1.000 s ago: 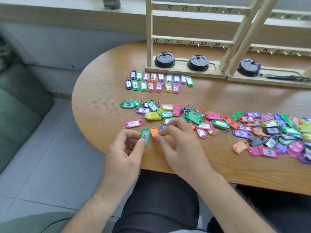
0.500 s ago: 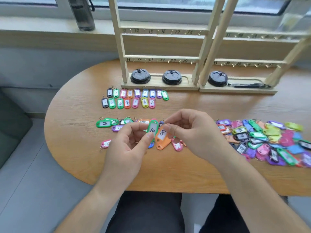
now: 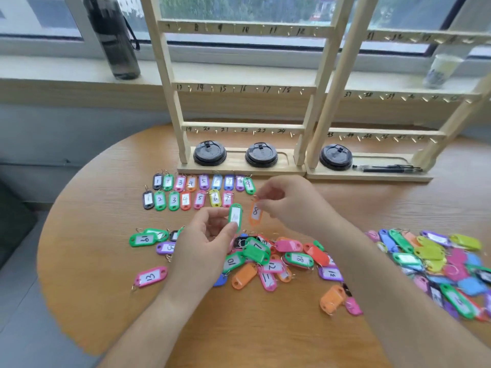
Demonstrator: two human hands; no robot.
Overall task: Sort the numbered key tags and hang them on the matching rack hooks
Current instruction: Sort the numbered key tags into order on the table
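- The orange tag (image 3: 255,214), marked 8, hangs upright in the air just right of the near sorted row's end. The right hand (image 3: 288,201) pinches its ring end between thumb and fingertips.
- Just left of it, close but not touching, the green tag (image 3: 235,216) stands upright. The left hand (image 3: 204,243) holds its lower end between thumb and curled fingers. Its label is too blurred to read.
- Beyond both hands, two sorted rows lie flat on the wooden table (image 3: 106,208): the far row (image 3: 203,181) reads 1 to 9 and the near row (image 3: 186,200) reads 1 to 7.
- Nearer than the hands, a loose pile (image 3: 265,258) of mixed tags spreads across the middle, with a pink tag (image 3: 151,277) marked 13 lying apart at its left.
- A second pile (image 3: 438,261) crowds the table's right edge.
- At the far side, the left rack (image 3: 239,126) and the right rack (image 3: 385,132) stand side by side, their rails carrying numbered hooks.
- Black lids (image 3: 210,153) sit on the rack bases, two on the left and one on the right, with dark pens (image 3: 385,168) beside the right one.
- A dark bottle (image 3: 111,35) stands on the windowsill at far left, and a pale cup (image 3: 441,70) at far right.
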